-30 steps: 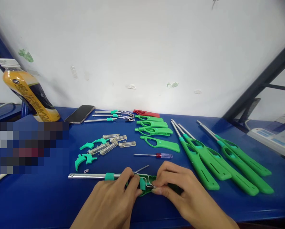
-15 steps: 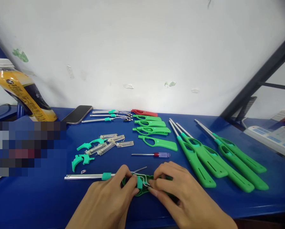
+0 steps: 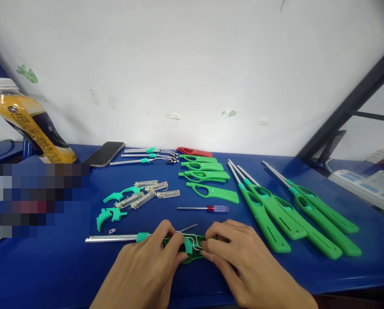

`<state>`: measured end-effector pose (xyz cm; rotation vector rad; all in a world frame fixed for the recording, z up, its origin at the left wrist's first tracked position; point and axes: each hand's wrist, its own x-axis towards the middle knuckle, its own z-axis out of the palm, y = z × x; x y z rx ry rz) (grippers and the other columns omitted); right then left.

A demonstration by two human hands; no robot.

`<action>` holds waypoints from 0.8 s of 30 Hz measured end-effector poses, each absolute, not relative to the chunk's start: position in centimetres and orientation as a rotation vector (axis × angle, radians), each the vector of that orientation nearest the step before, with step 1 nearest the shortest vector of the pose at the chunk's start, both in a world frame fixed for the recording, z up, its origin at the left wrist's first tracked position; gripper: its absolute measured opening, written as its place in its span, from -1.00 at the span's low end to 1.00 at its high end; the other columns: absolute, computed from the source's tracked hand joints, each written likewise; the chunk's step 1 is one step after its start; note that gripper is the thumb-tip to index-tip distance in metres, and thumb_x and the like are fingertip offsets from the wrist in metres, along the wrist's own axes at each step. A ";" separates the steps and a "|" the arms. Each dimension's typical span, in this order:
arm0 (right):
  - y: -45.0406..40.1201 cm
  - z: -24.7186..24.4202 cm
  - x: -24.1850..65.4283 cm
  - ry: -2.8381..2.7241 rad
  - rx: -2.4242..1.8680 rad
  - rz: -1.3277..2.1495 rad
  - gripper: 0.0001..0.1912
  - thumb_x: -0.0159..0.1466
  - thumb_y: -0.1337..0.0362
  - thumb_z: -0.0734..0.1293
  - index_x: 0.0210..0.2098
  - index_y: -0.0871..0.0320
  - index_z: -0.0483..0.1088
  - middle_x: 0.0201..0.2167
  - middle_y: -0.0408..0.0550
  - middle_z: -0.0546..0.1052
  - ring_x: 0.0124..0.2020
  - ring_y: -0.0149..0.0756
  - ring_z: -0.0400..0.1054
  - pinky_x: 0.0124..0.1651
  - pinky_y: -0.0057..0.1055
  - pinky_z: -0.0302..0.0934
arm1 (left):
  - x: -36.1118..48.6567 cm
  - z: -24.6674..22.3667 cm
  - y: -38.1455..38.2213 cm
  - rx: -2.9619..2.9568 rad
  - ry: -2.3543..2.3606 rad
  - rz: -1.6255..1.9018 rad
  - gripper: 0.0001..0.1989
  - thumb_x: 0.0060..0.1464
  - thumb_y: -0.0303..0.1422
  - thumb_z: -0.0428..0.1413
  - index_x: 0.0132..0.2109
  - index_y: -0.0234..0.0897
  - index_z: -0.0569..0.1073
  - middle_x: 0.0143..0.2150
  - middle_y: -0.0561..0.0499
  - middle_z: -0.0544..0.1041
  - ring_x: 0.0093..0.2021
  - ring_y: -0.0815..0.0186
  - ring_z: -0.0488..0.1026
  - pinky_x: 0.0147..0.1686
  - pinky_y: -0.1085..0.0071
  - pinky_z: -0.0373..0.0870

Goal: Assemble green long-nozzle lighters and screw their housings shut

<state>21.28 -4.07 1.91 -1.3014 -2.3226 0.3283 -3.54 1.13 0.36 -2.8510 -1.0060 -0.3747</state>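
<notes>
A partly assembled gas lighter lies crosswise at the table's front, its green handle shell (image 3: pixel 195 259) open on top. The metal tube (image 3: pixel 111 238) with a teal collar (image 3: pixel 143 237) sticks out to the left. My left hand (image 3: pixel 146 264) pinches the shell around a teal trigger (image 3: pixel 188 245), and its fingers hide part of it. White wires (image 3: pixel 193 240) loop across the shell between my hands. My right hand (image 3: pixel 240 257) is closed around the shell's right part, fingertips at the wire ends. What lies under those fingertips is hidden.
Beyond my hands lie a screwdriver (image 3: pixel 218 209), clear fuel tanks (image 3: pixel 143 200), teal triggers (image 3: pixel 114 213) and green handle shells (image 3: pixel 213 193). Metal tubes with wires (image 3: pixel 132 162) lie further back. Green lighters (image 3: pixel 265 219) spread out at right. A phone (image 3: pixel 105 154) and bottle (image 3: pixel 34 124) are at left.
The lighter's tube has shifted slightly left and up with my left hand. My right hand has moved only slightly; both hands stay on the lighter.
</notes>
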 end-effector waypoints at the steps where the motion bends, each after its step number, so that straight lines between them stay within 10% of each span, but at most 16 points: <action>1: -4.1 1.9 21.3 -2.318 -1.302 0.331 -0.77 0.58 0.42 0.21 -0.18 0.07 0.41 -0.19 -0.17 0.54 -0.25 -0.30 0.39 -0.10 -0.27 0.18 | -3.5 0.3 1.1 -2.842 -1.016 -0.393 -0.69 0.42 -0.55 -0.02 0.00 -0.10 0.57 -0.04 -0.03 0.63 -0.41 0.18 0.66 -0.56 0.35 0.48; 12: -4.4 2.3 20.6 -2.312 -1.295 0.164 -0.75 0.56 0.40 0.26 -0.23 0.09 0.49 -0.26 -0.14 0.51 -0.32 -0.30 0.34 -0.16 -0.27 0.17 | -3.7 0.9 1.1 -2.862 -0.965 -0.477 -0.62 0.45 -0.56 -0.08 -0.01 -0.09 0.58 -0.04 0.01 0.63 -0.49 0.27 0.62 -0.59 0.39 0.45; 24: -4.1 2.1 21.2 -2.221 -1.361 0.302 -0.91 0.55 0.30 0.39 -0.14 0.03 0.51 -0.19 -0.15 0.54 -0.18 -0.22 0.40 0.00 -0.20 0.25 | -5.0 2.4 3.1 -2.753 -1.003 -0.868 -0.61 0.48 -0.48 -0.06 0.04 -0.18 0.68 -0.03 -0.10 0.69 -0.05 0.07 0.67 -0.17 0.24 0.69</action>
